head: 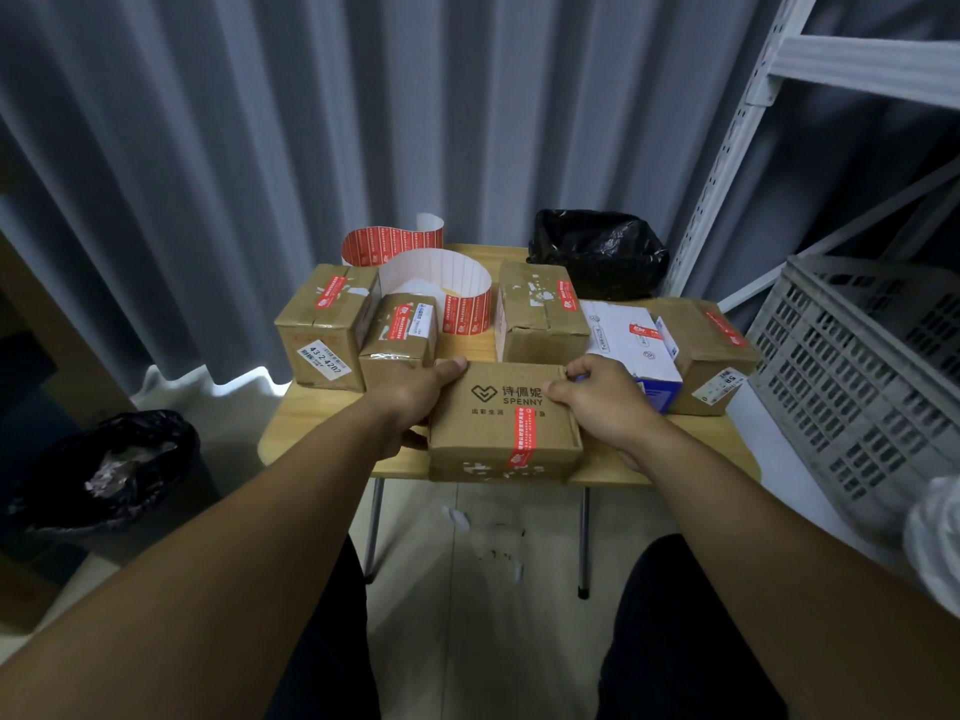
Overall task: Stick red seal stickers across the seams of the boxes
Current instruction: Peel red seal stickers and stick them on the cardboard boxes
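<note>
- The person's left hand (415, 402) grips the left end of the printed box (493, 423), with the thumb flat on its top and the fingers wrapped down its side.
- The right hand (602, 402) holds the right end of the printed box, thumb on top and fingers curled over its far right corner.
- The printed box sits at the near edge of the wooden table (311, 418). 1 red seal sticker (522, 439) runs down its top and folds over its front edge.
- Behind the printed box stand 5 more boxes: a tall box (324, 330) to its far left, a small box (400, 340) just behind its left end, a scuffed box (540, 314) straight behind, a white box (634, 345) behind its right end, and a brown box (711, 350) further right. Each shows a red seal.
- The sticker strip (436, 267) curls upright behind the printed box, between the small box and the scuffed box, with red stickers left on it.
- Judged step: the seal on the printed box looks laid, so this moment seems to be handling of a finished box, either turning it to check another seam or shifting it aside.
- The next move likely calls for both hands to keep an even hold while the box turns or slides, since it sits right at the table edge. If another seam is bare, 1 hand must let go and reach back to the strip.
</note>
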Available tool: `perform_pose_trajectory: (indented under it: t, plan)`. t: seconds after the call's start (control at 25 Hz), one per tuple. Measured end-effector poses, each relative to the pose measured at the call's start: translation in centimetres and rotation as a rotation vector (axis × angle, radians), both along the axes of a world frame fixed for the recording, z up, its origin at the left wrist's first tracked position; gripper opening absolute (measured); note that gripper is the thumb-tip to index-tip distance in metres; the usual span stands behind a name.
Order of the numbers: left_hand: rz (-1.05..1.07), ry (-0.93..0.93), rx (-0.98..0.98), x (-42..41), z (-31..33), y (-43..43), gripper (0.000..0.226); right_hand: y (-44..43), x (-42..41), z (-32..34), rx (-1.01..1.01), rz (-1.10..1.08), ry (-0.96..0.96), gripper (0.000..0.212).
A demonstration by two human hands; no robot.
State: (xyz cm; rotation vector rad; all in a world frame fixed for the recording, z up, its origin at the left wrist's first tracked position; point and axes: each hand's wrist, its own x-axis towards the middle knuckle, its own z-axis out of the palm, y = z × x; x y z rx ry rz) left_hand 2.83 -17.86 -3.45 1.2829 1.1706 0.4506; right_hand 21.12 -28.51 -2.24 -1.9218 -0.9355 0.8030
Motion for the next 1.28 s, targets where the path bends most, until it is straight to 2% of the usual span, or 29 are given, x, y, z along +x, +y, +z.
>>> perform_pose_trajectory:
  t: [0.28,0.48,0.6,0.76,1.0,1.28]
  plan:
    - [0.057,0.016,0.027,1.3,-1.5,1.1,0.044,1.2,0.5,-1.3,-0.029,0.006,-0.096,0.013]
    - [-0.021,0.09,0.027,1.3,-1.5,1.1,0.034,1.5,-0.1,-0.3,0.008,0.006,-0.419,0.007]
    - [-0.034,0.095,0.033,1.3,-1.3,0.8,0.029,1.6,-0.6,0.9,-0.119,0.118,-0.315,0.016]
    - [-0.04,0.09,0.033,1.3,-1.2,0.6,0.03,1.6,-1.0,1.5,-0.188,0.103,-0.174,0.012]
    - [-0.048,0.082,0.044,1.3,-1.0,0.6,0.022,2.1,-1.2,1.4,-0.209,0.1,-0.129,0.01]
    - [-0.048,0.087,0.037,1.2,-1.2,0.7,0.031,1.3,-1.1,1.5,-0.162,0.216,-0.154,0.009]
